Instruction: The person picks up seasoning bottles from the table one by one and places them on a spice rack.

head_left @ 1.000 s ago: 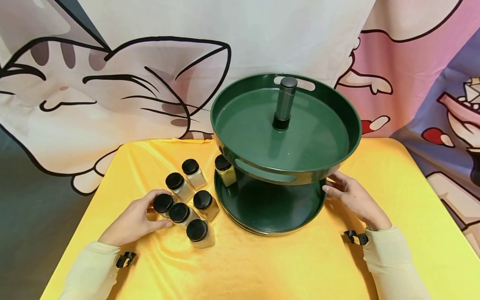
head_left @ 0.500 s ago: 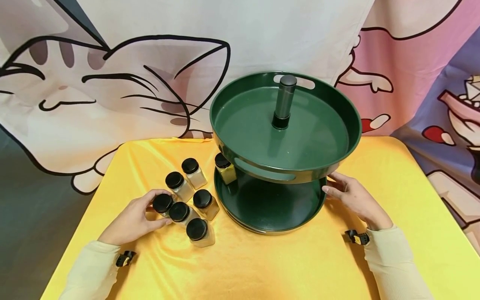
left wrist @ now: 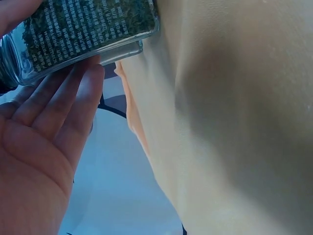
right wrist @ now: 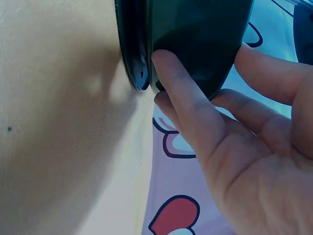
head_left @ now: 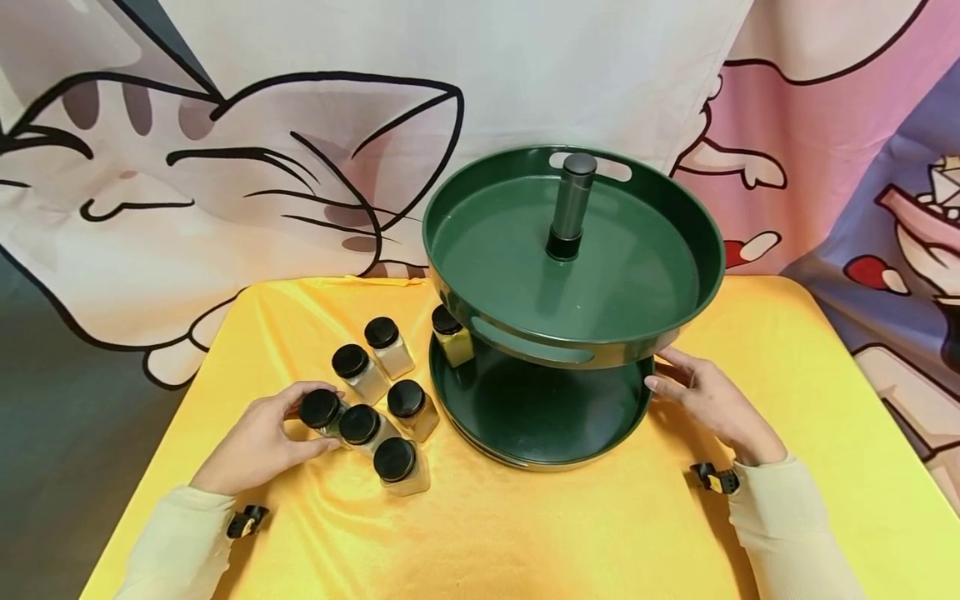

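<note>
In the head view my left hand (head_left: 258,442) holds a black-lidded spice jar (head_left: 321,410) between thumb and fingers, at the left of several similar jars. Dried green flakes and printed text show on this spice jar (left wrist: 90,32) in the left wrist view. On the right, my right hand (head_left: 708,402) holds the lower tier's edge of a green two-tier round tray (head_left: 540,417). The right wrist view has the thumb at the wall's upper edge and fingers (right wrist: 178,78) along its outer side. A jar with yellow contents (head_left: 453,343) stands in the lower tier, at its left.
Several jars stand close together on the yellow cloth, among them a front jar (head_left: 401,467) and a rear jar (head_left: 388,346). The upper tier (head_left: 487,250), with a dark central post (head_left: 572,208), overhangs the lower one. A cartoon-printed curtain (head_left: 300,192) hangs behind the table.
My left hand has drawn the held jar slightly left, away from the neighbouring jar. The right hand and the tray stay where they were.
</note>
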`<action>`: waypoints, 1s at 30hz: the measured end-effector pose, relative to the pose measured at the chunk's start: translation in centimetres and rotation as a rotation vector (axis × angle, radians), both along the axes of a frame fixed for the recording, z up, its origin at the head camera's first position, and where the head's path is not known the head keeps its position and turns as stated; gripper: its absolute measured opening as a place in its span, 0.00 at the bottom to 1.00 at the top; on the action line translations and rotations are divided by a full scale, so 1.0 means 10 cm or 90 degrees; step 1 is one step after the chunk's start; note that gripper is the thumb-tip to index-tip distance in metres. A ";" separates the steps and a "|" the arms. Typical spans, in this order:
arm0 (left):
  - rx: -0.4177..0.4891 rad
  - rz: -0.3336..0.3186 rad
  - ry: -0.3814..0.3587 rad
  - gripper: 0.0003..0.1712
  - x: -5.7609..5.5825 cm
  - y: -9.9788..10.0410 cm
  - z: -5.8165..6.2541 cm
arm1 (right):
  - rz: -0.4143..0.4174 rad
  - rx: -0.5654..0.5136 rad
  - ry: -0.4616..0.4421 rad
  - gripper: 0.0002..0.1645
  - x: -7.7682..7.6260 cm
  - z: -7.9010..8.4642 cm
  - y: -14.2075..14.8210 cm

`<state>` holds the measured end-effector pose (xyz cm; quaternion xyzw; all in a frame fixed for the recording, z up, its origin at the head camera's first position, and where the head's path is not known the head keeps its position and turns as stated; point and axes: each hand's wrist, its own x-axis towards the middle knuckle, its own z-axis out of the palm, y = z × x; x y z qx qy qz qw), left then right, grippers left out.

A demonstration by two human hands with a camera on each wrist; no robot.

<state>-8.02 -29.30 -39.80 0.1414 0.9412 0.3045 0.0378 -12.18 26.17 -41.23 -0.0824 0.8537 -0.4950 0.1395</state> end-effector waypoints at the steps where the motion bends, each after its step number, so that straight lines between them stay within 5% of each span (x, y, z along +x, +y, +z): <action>1: 0.001 0.004 0.000 0.36 0.00 0.00 0.01 | 0.003 0.000 0.002 0.35 0.00 0.00 0.00; 9: -0.016 0.038 0.023 0.38 0.05 -0.06 0.06 | 0.023 -0.039 0.004 0.34 0.00 0.00 0.02; 22: 0.012 0.096 0.076 0.37 0.08 -0.12 0.31 | 0.015 -0.032 -0.013 0.34 0.01 0.00 0.01; 30: 0.094 0.069 0.161 0.39 0.08 -0.08 0.44 | -0.007 -0.018 -0.007 0.31 0.04 0.03 -0.01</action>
